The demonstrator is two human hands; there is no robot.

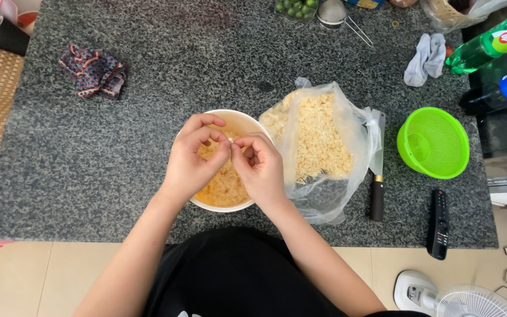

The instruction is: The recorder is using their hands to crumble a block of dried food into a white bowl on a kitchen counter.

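Both hands meet over a white bowl [247, 205] of pale yellow pieces on the speckled grey desk [118, 170]; the left hand [192, 161] and the right hand [262, 170] have their fingers [221, 141] drawn narrow, thumbs and forefingers pinched together around one small pale piece [230, 140] held between the two sets of fingertips, just above the bowl's contents; directly under the fingers lies the bowl, its near rim partly hidden by the wrists. Just right of the fingers, touching the bowl's side, a clear plastic bag [324, 176] lies open with more of the same pale pieces heaped inside; beyond the bag, further right, a knife [377, 176] with a dark handle lies with its blade pointing away from the person, then a green plastic strainer [433, 142] and a black remote control [439, 223]. Far from the fingers to the upper left sits a crumpled patterned cloth [93, 70]; to the upper right a white cloth [425, 57] and a green bottle [491, 41] on its side.
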